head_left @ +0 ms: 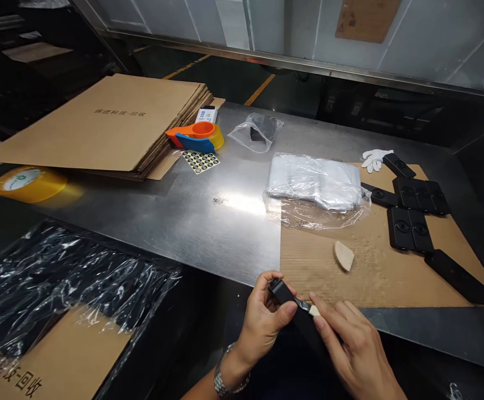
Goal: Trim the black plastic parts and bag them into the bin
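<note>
My left hand grips the top end of a flat black plastic part just in front of the table's near edge. My right hand is closed over the lower half of the same part, and its fingertips press a small pale piece against the part's surface. A similar pale wedge lies on the brown cardboard sheet just beyond my hands. Several more black parts lie on the right side of that sheet.
A stack of clear plastic bags sits mid-table, with a white glove behind. An orange and blue tape dispenser, a sticker sheet and a pile of flat cartons are at left. A yellow tape roll lies far left. A plastic-lined box stands below.
</note>
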`<state>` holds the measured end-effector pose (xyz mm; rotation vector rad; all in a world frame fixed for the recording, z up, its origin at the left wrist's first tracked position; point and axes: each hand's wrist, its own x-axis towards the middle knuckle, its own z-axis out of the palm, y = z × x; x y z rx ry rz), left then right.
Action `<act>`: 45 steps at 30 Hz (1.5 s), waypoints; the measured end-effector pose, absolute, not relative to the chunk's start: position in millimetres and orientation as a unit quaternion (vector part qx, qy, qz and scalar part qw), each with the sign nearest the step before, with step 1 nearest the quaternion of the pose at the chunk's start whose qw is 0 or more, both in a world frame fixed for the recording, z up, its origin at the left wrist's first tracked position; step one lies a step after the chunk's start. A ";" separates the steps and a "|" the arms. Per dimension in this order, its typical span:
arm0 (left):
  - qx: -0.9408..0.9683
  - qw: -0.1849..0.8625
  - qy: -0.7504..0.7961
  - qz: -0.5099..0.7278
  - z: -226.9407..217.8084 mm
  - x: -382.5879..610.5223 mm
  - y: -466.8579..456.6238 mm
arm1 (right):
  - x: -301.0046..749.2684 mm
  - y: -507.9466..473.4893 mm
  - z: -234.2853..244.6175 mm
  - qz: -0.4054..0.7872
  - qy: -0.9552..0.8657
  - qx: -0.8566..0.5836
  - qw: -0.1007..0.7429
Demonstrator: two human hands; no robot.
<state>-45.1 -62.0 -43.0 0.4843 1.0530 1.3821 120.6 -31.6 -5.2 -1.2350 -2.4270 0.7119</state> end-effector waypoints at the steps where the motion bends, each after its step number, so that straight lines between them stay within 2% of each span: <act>1: 0.209 0.620 0.459 0.601 -43.2 -44.8 -62.3 | 121.0 -31.8 -5.3 0.253 -0.849 -0.436 0.162; 14: 0.206 0.633 0.437 0.604 -41.3 -43.5 -68.3 | 127.0 -28.6 -19.0 0.245 -0.811 -0.506 0.163; 21: 0.215 0.625 0.441 0.608 -38.1 -43.8 -67.6 | 125.2 -28.0 -4.9 0.301 -0.829 -0.439 0.169; 26: 0.224 0.609 0.464 0.603 -37.5 -44.6 -68.1 | 121.6 -31.0 0.7 0.274 -0.859 -0.400 0.165; 39: 0.228 0.617 0.451 0.603 -39.1 -43.4 -68.2 | 118.9 -32.8 -6.4 0.241 -0.862 -0.413 0.171; 45: 0.224 0.632 0.426 0.607 -41.0 -42.2 -68.4 | 120.2 -23.2 -21.4 0.340 -0.801 -0.474 0.136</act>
